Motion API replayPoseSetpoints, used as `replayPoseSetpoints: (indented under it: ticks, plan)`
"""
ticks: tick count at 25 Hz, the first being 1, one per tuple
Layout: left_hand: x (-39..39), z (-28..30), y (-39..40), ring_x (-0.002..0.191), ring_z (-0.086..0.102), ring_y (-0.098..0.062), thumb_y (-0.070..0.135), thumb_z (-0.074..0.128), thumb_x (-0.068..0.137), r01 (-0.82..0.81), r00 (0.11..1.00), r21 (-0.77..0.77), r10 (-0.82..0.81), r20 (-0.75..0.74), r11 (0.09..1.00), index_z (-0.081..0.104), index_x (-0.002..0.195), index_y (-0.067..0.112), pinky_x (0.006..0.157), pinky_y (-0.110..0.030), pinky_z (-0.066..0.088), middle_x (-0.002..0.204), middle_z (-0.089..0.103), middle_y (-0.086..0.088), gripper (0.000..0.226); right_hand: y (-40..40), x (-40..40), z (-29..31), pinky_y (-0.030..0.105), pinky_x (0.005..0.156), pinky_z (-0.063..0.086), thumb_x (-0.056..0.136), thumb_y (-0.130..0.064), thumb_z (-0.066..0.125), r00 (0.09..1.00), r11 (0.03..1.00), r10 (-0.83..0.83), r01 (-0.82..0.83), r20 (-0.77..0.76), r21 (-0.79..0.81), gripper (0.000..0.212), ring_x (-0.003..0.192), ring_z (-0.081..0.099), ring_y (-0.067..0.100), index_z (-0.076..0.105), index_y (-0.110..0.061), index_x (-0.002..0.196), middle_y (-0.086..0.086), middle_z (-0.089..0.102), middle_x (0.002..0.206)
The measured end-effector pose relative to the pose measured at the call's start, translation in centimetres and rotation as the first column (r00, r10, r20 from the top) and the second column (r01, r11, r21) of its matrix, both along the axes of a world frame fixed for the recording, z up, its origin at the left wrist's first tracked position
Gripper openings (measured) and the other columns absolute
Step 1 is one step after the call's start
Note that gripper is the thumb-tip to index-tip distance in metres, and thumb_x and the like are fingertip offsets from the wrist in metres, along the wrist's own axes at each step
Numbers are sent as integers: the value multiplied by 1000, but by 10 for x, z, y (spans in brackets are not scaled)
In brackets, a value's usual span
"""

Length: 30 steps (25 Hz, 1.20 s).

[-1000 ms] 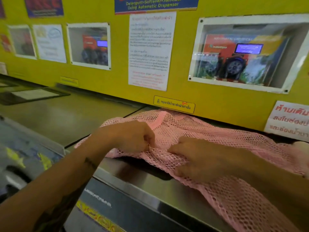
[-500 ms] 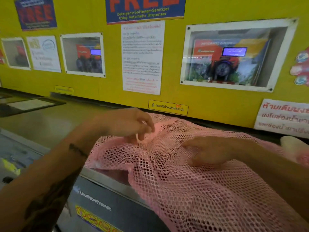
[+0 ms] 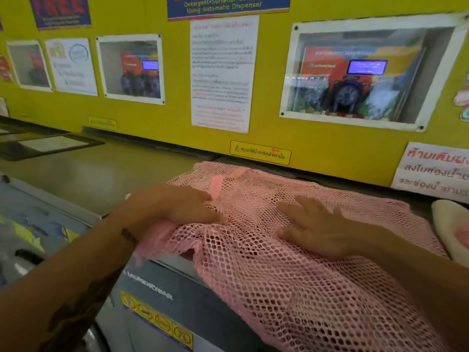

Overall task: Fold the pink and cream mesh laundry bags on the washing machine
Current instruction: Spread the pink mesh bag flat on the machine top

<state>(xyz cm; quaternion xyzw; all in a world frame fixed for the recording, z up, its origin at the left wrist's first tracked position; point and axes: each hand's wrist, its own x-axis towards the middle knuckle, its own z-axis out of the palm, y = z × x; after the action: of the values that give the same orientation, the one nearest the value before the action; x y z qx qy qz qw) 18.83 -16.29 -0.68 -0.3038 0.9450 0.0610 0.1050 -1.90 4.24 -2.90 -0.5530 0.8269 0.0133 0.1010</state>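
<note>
1. Pink mesh bag (image 3: 291,250) lies spread over the top of the washing machine (image 3: 162,283), its near part draped over the front edge; judged unfolded, smoothing stage only.
2. Left hand (image 3: 177,207), fingers together and flat, presses the bag near the left edge; a rumple sits just below it.
3. Right hand (image 3: 319,227), fingers spread, palm down on the mesh; neither hand pinches anything.
4. Cream bag (image 3: 451,224) waits at the right edge, touching the pink one, untouched.
5. Yellow wall (image 3: 165,123) with posted notices stands close behind the back edge, limiting room.
</note>
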Motion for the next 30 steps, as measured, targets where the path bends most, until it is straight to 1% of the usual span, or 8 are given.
replayPoseSetpoints:
  ticks: [2,5,8,11,17,20,23,30]
  plan:
    - [11,5,3,144,27,-26,77,40,81,20,999,-56,-19,29,998,16,153,27,117,-44,21,162,20,-2,91,2,15,5,62,114,-11,72,-89,9,995,988,103,-101,15,-116,88,148,-17,24,-4,-49,150,-5,-17,164]
    - [20,11,2,138,38,-25,66,52,83,-8,985,-39,1,-175,999,27,150,32,111,-40,27,157,32,-1,78,9,53,7,53,116,3,76,-88,17,959,933,278,-255,61,-253,78,147,2,11,6,-54,146,-18,2,161]
    - [16,8,-1,121,54,-22,50,52,92,97,921,3,-89,-380,995,53,134,30,101,-36,39,139,56,-2,47,10,91,1,42,106,27,82,-77,32,896,821,402,-445,-190,-357,65,126,27,10,32,-45,138,-11,34,140]
    - [5,1,-3,107,58,-10,42,52,96,184,864,139,-93,-495,973,67,118,25,90,-27,39,125,66,5,32,-4,116,-1,41,96,36,82,-67,42,843,789,402,-517,-358,-332,48,104,34,13,47,-33,116,-7,42,113]
    - [-16,-1,-12,109,58,-9,50,43,97,169,858,240,-23,-512,956,71,116,23,94,-30,39,127,65,5,43,-7,127,14,27,79,43,87,-30,55,712,635,697,-667,-85,-390,10,89,51,3,65,-31,91,-16,56,92]
    - [-15,6,-19,112,58,-8,39,52,95,191,851,114,-107,-515,975,68,119,26,101,-32,40,124,65,9,32,-12,102,33,16,75,43,87,-26,65,778,706,620,-498,100,-504,8,91,60,1,72,-29,92,-18,65,89]
    - [-6,12,-28,103,62,-9,35,55,90,161,793,72,-85,-603,984,70,111,29,96,-37,46,112,69,11,26,-24,98,37,24,74,46,87,-35,63,839,667,544,-430,3,-609,17,89,58,0,70,-29,101,-18,65,93]
    - [2,-12,-39,118,55,-12,37,54,93,38,830,86,16,-557,996,71,115,29,105,-34,39,130,64,6,29,-46,153,-2,41,86,44,85,-37,59,615,601,659,-777,-433,-188,34,101,43,20,64,-28,118,0,49,113]
